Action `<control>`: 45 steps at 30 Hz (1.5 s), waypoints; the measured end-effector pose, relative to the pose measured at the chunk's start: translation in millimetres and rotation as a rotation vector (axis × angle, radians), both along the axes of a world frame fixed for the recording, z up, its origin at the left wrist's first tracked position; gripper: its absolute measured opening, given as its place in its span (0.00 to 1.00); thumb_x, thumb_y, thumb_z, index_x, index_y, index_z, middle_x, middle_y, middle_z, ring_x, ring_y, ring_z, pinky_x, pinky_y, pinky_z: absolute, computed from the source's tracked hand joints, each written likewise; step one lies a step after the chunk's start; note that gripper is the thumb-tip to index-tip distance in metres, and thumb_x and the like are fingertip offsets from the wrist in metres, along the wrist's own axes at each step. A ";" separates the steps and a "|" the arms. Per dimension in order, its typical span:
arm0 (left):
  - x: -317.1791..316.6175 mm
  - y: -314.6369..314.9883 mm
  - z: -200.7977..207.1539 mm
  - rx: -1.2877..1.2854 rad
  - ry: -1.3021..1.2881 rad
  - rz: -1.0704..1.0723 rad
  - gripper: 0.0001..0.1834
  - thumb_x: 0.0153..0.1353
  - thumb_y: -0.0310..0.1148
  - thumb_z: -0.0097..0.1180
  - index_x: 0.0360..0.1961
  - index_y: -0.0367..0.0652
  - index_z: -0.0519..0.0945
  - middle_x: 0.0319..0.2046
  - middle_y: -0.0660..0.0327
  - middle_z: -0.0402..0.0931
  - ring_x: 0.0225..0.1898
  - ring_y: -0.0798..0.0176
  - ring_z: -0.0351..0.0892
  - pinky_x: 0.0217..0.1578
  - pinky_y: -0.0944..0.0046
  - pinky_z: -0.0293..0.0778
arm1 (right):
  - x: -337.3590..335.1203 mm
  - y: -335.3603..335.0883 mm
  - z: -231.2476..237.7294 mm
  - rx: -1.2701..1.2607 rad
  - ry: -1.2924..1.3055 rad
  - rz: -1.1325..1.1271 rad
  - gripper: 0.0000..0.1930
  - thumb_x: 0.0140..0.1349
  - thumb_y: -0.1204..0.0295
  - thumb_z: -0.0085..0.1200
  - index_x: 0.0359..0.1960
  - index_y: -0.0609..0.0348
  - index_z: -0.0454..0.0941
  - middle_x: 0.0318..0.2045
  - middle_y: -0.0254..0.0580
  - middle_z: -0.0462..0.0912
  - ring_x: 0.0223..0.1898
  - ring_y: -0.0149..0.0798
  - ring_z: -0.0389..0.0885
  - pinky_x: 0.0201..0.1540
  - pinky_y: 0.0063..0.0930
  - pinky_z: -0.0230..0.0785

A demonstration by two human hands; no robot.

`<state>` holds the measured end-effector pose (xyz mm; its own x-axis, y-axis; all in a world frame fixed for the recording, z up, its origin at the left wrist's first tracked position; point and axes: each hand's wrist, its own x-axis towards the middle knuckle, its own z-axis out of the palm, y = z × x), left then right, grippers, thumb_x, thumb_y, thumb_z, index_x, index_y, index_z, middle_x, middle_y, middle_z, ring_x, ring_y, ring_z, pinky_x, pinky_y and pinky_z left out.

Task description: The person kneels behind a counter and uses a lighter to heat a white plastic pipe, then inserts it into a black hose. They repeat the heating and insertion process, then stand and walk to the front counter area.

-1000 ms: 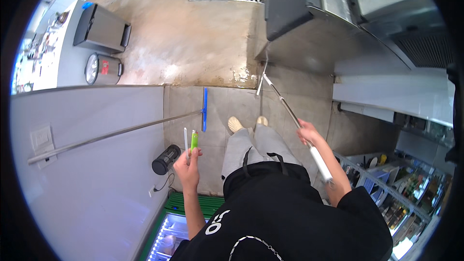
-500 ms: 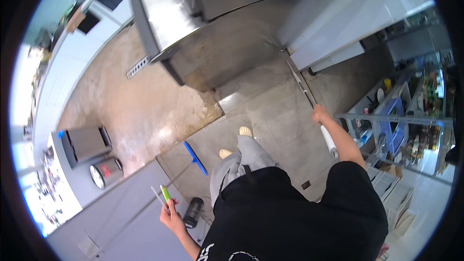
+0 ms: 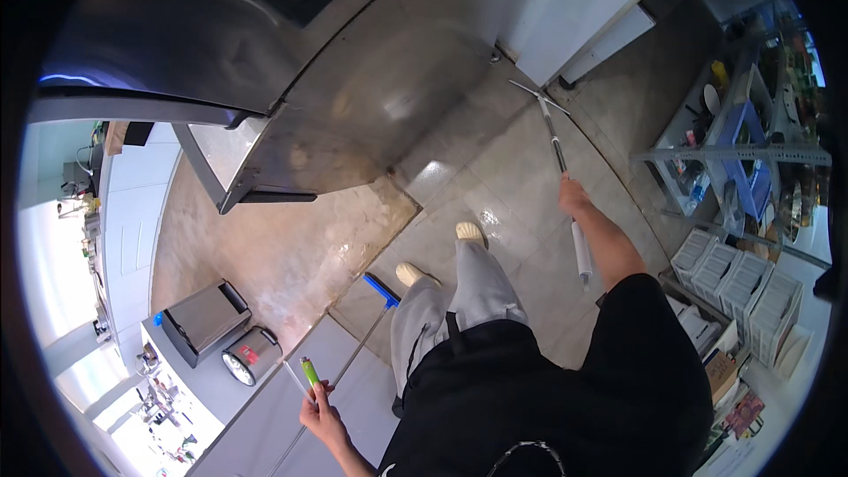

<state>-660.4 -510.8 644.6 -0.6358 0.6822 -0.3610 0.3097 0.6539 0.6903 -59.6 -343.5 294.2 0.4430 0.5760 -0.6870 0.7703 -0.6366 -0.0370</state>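
Note:
In my left hand point(image 3: 325, 417), at the lower left, a green lighter point(image 3: 309, 373) with a metal top sticks up between the closed fingers. A thin white stick point(image 3: 294, 382) rises beside it; what it is I cannot tell. My right hand point(image 3: 574, 194) is wrapped around the pole of a floor squeegee point(image 3: 557, 152). Its white lower handle point(image 3: 581, 252) hangs beside my forearm, and its narrow head point(image 3: 541, 97) reaches the tiled floor near a white panel. A second squeegee with a blue head point(image 3: 382, 290) lies beyond my left hand, its long pole running past the fingers.
A steel appliance point(image 3: 336, 124) fills the upper left. At lower left stand a grey bin point(image 3: 208, 322) and a round-ended steel bin point(image 3: 252, 355). Metal shelving point(image 3: 733, 152) with bottles and a blue crate point(image 3: 751, 163) lines the right, above white drawer boxes point(image 3: 738, 278).
My view has turned and moved, bringing the steel appliance closer at the upper left. Both hands keep their holds. The squeegee's head now shows spread out on the floor.

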 end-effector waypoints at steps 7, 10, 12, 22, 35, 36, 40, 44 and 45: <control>-25.5 24.2 -22.1 0.029 -0.067 -0.070 0.17 0.76 0.39 0.59 0.42 0.33 0.87 0.28 0.63 0.84 0.14 0.84 0.53 0.16 0.73 0.43 | -68.2 -42.7 22.4 -0.044 0.146 0.079 0.23 0.72 0.76 0.44 0.66 0.78 0.63 0.55 0.66 0.83 0.56 0.61 0.85 0.57 0.49 0.81; -49.3 30.6 -34.4 0.030 -0.105 -0.080 0.17 0.76 0.40 0.60 0.43 0.33 0.87 0.29 0.63 0.84 0.14 0.84 0.53 0.16 0.73 0.43 | -110.6 -51.7 33.2 -0.084 0.125 0.124 0.28 0.65 0.79 0.54 0.65 0.80 0.63 0.55 0.65 0.83 0.56 0.60 0.85 0.57 0.47 0.81; -74.1 32.4 -38.9 0.069 -0.137 -0.065 0.17 0.75 0.40 0.60 0.43 0.33 0.87 0.29 0.63 0.85 0.14 0.83 0.53 0.16 0.72 0.44 | -147.3 -54.3 38.2 -0.131 0.117 0.131 0.33 0.60 0.81 0.58 0.66 0.81 0.61 0.54 0.64 0.84 0.56 0.58 0.86 0.56 0.46 0.82; -259.2 27.6 -42.5 0.214 -0.242 0.022 0.14 0.76 0.38 0.59 0.47 0.36 0.87 0.32 0.64 0.86 0.14 0.84 0.54 0.15 0.74 0.46 | -335.7 -19.4 59.8 -0.306 0.102 0.114 0.07 0.58 0.79 0.59 0.35 0.69 0.87 0.26 0.55 0.88 0.29 0.45 0.91 0.31 0.36 0.82; -477.5 157.7 -49.4 0.429 -0.272 0.098 0.15 0.76 0.36 0.58 0.49 0.33 0.85 0.36 0.62 0.85 0.15 0.85 0.54 0.15 0.75 0.44 | -527.5 16.8 51.6 -0.294 0.165 -0.269 0.07 0.63 0.78 0.55 0.29 0.68 0.83 0.23 0.50 0.85 0.21 0.40 0.84 0.19 0.38 0.75; -492.6 182.0 -48.7 0.459 -0.301 0.064 0.15 0.76 0.36 0.58 0.49 0.33 0.85 0.37 0.61 0.85 0.15 0.85 0.54 0.15 0.76 0.44 | -546.9 24.2 51.3 -0.306 0.171 -0.290 0.07 0.64 0.78 0.55 0.29 0.68 0.83 0.24 0.50 0.84 0.22 0.40 0.84 0.19 0.38 0.75; -560.4 287.5 -36.9 0.470 -0.284 -0.048 0.15 0.77 0.36 0.58 0.49 0.33 0.85 0.37 0.59 0.86 0.15 0.85 0.55 0.15 0.76 0.46 | -626.4 62.0 45.0 -0.324 0.175 -0.455 0.08 0.65 0.78 0.56 0.29 0.68 0.83 0.24 0.50 0.85 0.22 0.41 0.84 0.20 0.38 0.76; -634.8 365.0 -26.1 0.497 -0.252 -0.123 0.14 0.77 0.37 0.58 0.48 0.34 0.85 0.37 0.60 0.86 0.16 0.85 0.55 0.15 0.76 0.46 | -703.8 100.9 30.0 -0.305 0.291 -0.526 0.05 0.64 0.78 0.55 0.32 0.71 0.78 0.23 0.50 0.81 0.20 0.43 0.83 0.18 0.40 0.76; -654.9 377.7 -24.8 0.475 -0.245 -0.114 0.15 0.77 0.37 0.57 0.48 0.35 0.85 0.37 0.60 0.86 0.15 0.86 0.55 0.14 0.76 0.46 | -722.3 108.3 27.2 -0.327 0.299 -0.535 0.05 0.64 0.79 0.55 0.33 0.71 0.78 0.23 0.50 0.81 0.20 0.43 0.83 0.18 0.41 0.76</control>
<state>-1315.4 -133.1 619.8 -0.4845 0.8659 -0.1244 0.1536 0.2242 0.9624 -781.9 -235.2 321.4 0.3730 0.0736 -0.9249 0.3343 -0.9406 0.0600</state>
